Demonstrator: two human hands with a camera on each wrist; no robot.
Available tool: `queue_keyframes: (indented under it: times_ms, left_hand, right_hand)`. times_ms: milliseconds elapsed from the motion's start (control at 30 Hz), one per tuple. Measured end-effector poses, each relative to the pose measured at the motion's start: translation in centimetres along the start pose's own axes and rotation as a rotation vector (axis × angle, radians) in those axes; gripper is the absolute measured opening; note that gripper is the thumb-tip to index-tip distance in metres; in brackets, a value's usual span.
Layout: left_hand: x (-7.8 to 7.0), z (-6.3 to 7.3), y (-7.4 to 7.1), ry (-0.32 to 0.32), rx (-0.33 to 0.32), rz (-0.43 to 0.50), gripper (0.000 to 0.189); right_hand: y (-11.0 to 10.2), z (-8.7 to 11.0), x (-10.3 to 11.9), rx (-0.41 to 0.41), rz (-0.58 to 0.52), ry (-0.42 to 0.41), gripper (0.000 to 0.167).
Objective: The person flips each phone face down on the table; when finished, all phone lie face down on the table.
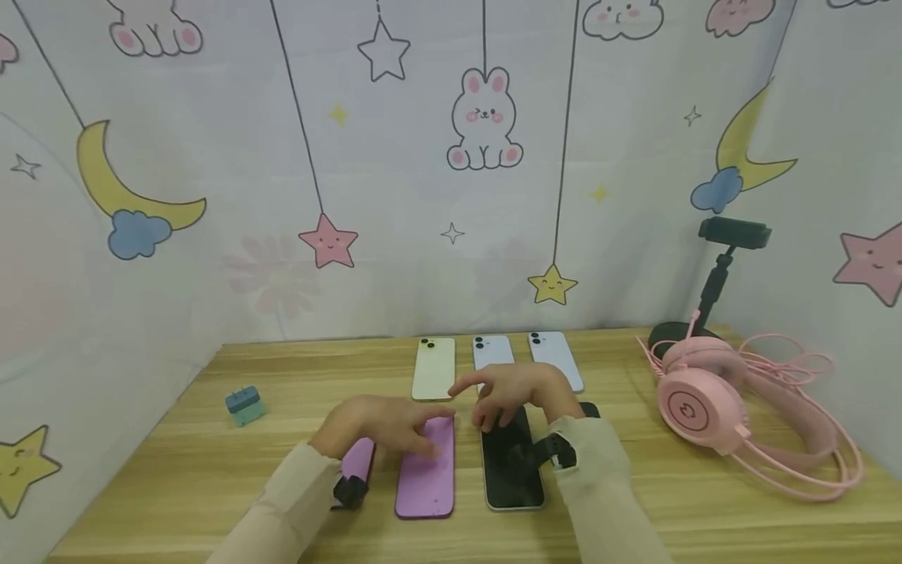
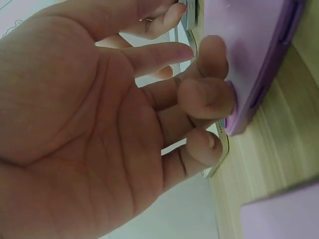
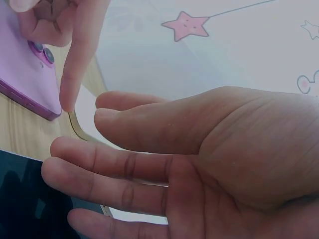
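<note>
My left hand [image 1: 391, 423] hovers over the top end of a purple phone [image 1: 426, 493], its back facing up. In the left wrist view its loosely bent fingertips overlap the camera end of that purple phone [image 2: 249, 35], with nothing in the palm. My right hand [image 1: 520, 388] is held over the upper part of a phone with a black screen [image 1: 510, 478] facing up. Its fingers are extended and hold nothing in the right wrist view, above the dark screen [image 3: 22, 199]. A second purple phone [image 1: 360, 457] lies partly hidden beneath the left wrist.
Along the back lie a pale yellow phone [image 1: 433, 368] and two pale blue phones, one [image 1: 493, 348] partly behind my right hand. Another dark phone [image 1: 590, 410] shows past the right wrist. Pink headphones [image 1: 705, 411], a black stand [image 1: 715, 282] and a small blue-green block [image 1: 245, 406] flank them.
</note>
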State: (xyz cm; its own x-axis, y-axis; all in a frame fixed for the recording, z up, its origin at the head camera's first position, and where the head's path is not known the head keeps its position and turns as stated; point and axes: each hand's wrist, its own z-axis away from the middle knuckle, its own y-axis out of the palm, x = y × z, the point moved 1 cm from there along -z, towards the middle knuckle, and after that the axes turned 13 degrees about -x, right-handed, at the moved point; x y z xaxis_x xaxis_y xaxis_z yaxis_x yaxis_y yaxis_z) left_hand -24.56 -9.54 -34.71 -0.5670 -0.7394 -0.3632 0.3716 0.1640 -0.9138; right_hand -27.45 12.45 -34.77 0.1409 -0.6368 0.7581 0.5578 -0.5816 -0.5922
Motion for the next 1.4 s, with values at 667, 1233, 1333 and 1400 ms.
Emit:
queue_keyframes:
  times_ms: [667, 1233, 1333, 1400]
  left_hand:
    - [-1.3, -3.0, 0.1, 0.036, 0.045, 0.062, 0.067]
    - [-2.0, -4.3, 1.0, 0.118, -0.002, 0.103, 0.064]
    - [-2.2, -4.4, 1.1, 0.158, -0.022, 0.122, 0.065]
    - [-2.2, -4.6, 1.2, 0.179, -0.033, 0.134, 0.066]
  right_hand:
    - [-2.2, 1.3, -2.3, -0.023, -0.041, 0.022, 0.051]
    - [-3.4, 2.8, -4.3, -0.042, -0.161, 0.101, 0.049]
    - [-3.4, 3.0, -4.4, -0.059, -0.154, 0.129, 0.047]
    - [-3.5, 3.1, -4.4, -0.072, -0.141, 0.149, 0.046]
